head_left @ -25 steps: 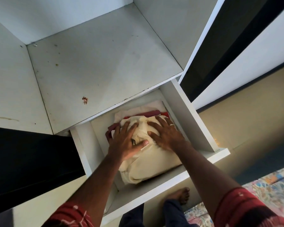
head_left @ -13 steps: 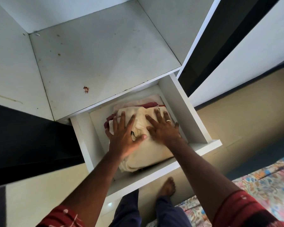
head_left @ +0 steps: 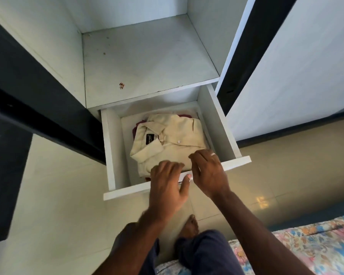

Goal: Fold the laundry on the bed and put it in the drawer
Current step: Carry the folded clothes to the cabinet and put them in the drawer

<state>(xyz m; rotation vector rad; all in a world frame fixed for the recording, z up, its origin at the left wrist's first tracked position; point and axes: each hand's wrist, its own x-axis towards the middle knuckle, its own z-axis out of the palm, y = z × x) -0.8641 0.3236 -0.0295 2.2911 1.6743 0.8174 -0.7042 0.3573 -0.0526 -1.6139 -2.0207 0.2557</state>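
Drawer [head_left: 218, 124] pulled out of white wardrobe; folded cream shirt [head_left: 173, 141] lies inside atop a maroon garment [head_left: 136, 129]. Left hand [head_left: 166, 187] over the drawer's front edge, fingers loosely spread, holding nothing. Right hand [head_left: 209, 171] beside it, fingers relaxed, tips near the shirt.

A white drawer [head_left: 218, 124] stands pulled out from a white wardrobe, below a bare white shelf [head_left: 147, 62] marked with small specks and one reddish stain. Inside the drawer lies a folded cream shirt [head_left: 167, 139], collar and label showing, resting on top of a dark red garment [head_left: 136, 128] whose edge peeks out at its left.
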